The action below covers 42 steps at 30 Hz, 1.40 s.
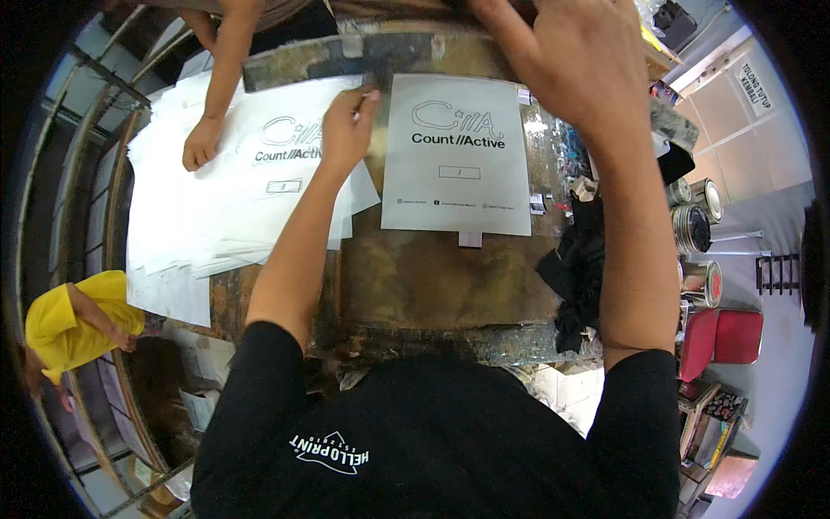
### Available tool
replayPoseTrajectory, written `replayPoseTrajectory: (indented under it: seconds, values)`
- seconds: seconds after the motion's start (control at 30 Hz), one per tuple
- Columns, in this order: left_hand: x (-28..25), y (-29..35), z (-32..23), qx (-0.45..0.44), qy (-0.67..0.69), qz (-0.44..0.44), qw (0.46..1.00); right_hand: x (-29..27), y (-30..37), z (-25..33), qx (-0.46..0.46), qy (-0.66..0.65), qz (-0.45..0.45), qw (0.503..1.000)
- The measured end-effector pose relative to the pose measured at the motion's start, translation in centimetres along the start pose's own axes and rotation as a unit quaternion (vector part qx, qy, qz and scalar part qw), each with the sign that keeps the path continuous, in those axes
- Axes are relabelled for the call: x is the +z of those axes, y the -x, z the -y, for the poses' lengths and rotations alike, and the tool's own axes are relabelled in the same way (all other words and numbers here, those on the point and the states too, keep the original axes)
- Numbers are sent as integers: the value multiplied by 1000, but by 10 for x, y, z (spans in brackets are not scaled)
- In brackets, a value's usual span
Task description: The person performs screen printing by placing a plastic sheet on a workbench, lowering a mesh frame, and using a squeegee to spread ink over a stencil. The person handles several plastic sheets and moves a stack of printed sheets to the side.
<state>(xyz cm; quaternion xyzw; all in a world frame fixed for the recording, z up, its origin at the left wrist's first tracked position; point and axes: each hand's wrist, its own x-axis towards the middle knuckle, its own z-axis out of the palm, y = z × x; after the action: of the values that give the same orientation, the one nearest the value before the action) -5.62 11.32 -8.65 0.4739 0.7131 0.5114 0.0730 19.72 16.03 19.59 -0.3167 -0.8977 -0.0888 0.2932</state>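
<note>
Left grip [348,131] at printed sheet [278,169]

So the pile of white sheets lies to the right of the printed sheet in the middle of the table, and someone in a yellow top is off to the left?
Not quite: the head view shows the pile of white sheets to the left of the printed sheet, not the right.

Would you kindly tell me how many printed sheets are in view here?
2: one printed sheet lies in the middle; another printed sheet lies over the paper pile to the left, partly covered by the left hand. More may be hidden in the pile.
</note>
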Motion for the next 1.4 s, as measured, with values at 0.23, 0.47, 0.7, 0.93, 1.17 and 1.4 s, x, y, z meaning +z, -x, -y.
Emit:
replayPoseTrajectory:
  seconds: [0.23,0.47,0.7,0.93,1.17,1.4]
  values:
    - [90,-78,106,152,-429,43,890,2,-31,-16,23,-40,43,998]
    - [81,-74,47,94,-125,25,987,32,-28,-54,-112,36,-115,986]
    - [-40,-13,32,-17,-60,-180,982,9,-28,-24,-19,5,-24,1000]
    - [-234,106,120,-78,-199,-391,895,20,-8,-32,-62,21,-68,996]
    - [-390,147,151,-222,-367,-389,815,19,-1,-24,-57,16,-56,997]
    - [-180,123,60,77,-402,269,872,24,-7,-34,-55,44,-46,996]
